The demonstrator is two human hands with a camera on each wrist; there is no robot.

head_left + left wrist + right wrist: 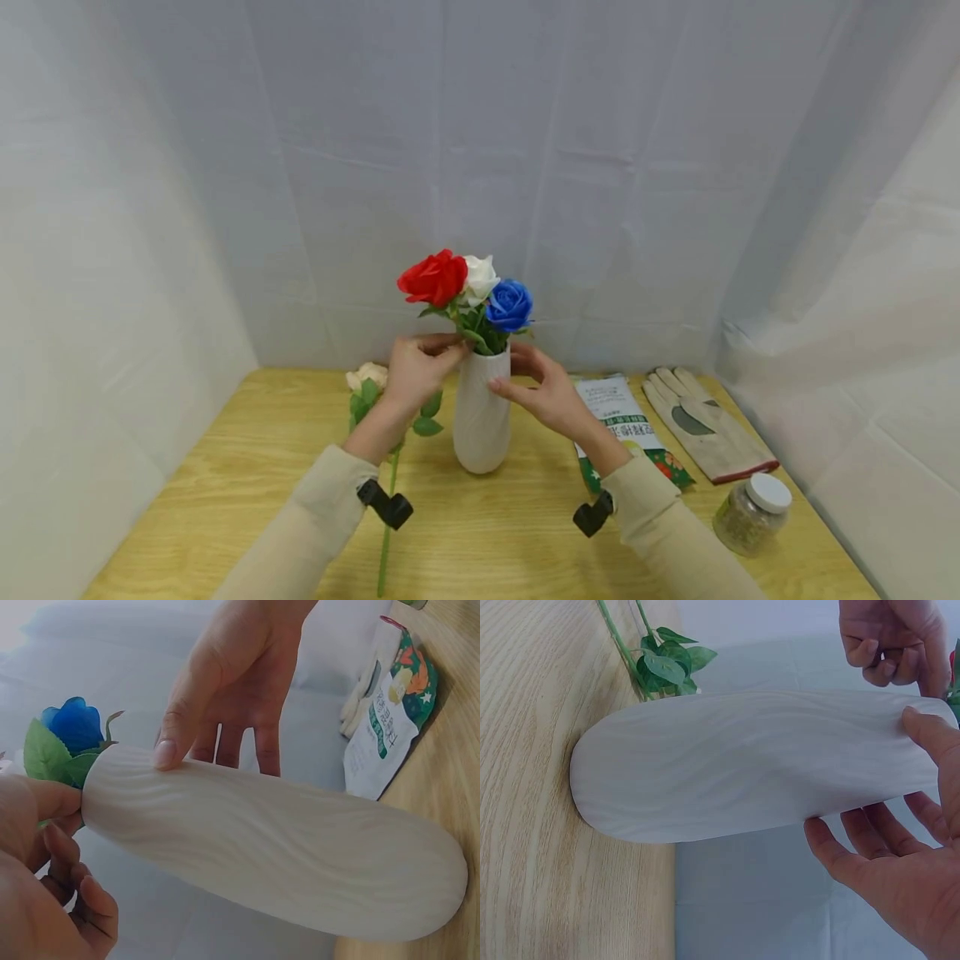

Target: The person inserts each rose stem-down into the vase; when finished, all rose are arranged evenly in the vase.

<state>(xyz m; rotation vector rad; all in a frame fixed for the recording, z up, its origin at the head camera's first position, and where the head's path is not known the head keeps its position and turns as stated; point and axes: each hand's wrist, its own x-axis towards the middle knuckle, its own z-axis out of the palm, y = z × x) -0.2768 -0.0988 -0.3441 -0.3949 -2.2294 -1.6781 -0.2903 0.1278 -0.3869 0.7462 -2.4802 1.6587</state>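
A white vase (482,417) with a wavy relief stands upright on the table. In its mouth are a red rose (433,278), a white rose (480,277) and a blue rose (510,305) with green leaves. My left hand (422,367) is at the left of the rim, thumb and forefinger pinching the red rose's stem low down; the stem itself is mostly hidden. With thumb in front and fingers behind, my right hand (551,396) holds the vase just below its rim, also seen in the right wrist view, where the vase (757,765) crosses the picture.
Left of the vase a cream rose (367,377) lies on the table (225,483), partly behind my left forearm. To the right are a printed packet (611,400), a pair of work gloves (708,429) and a white-lidded jar (752,514). A pale curtain (480,150) hangs behind.
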